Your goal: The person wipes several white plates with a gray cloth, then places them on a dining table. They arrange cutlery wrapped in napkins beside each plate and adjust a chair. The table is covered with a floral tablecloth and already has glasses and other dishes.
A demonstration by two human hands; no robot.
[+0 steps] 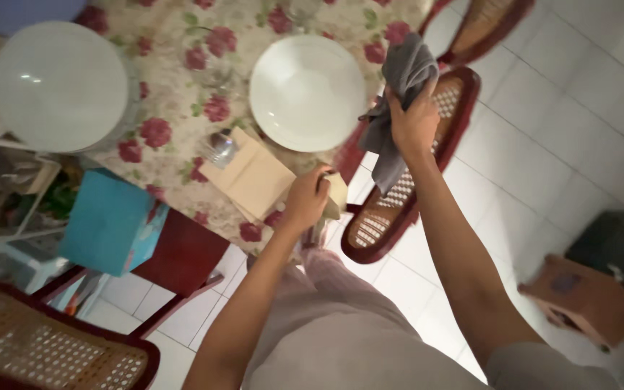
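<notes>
1. Over the near edge of the counter, which is covered by a cloth with red roses, two bare arms reach out from a person in light trousers.
2. The right hand is closed around a grey cloth, bunched in the fist; part of it sticks up above the fingers and the rest hangs down below the wrist, in front of a cane-seated chair.
3. The left hand is curled around a small pale object at the counter's near edge; what it is cannot be told.
4. A white bowl stands on the counter just beyond both hands, left of the grey cloth.
5. A tan paper packet lies just left of the left hand, with a small clear glass item at its far corner.
6. A large white round lid or plate sits at the far left of the counter.
7. A turquoise box rests on a red stool near left, well apart from the hands.
8. A brown wooden box stands on the white tiled floor at the right.
</notes>
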